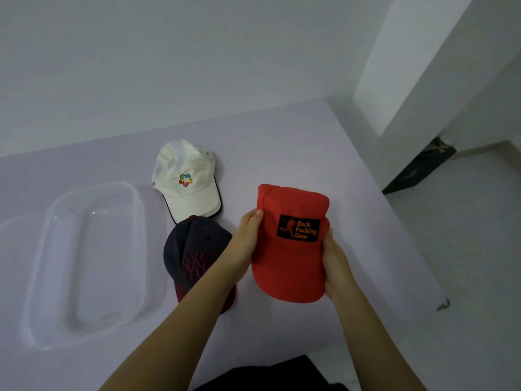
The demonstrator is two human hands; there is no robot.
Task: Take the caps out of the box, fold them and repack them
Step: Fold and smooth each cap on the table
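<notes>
Red cap, patch "Back Packing Gear", grasped by fingers of left hand and right hand.

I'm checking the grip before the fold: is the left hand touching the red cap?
Touching. The head view shows the left hand with its fingertips curled onto the left edge of the red cap, with no gap between them.

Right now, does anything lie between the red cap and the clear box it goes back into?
Yes. The dark cap lies on the table straight between the red cap, gripped by the left hand and right hand, and the clear box. The white cap sits farther back, beside the box's far right corner.
</notes>
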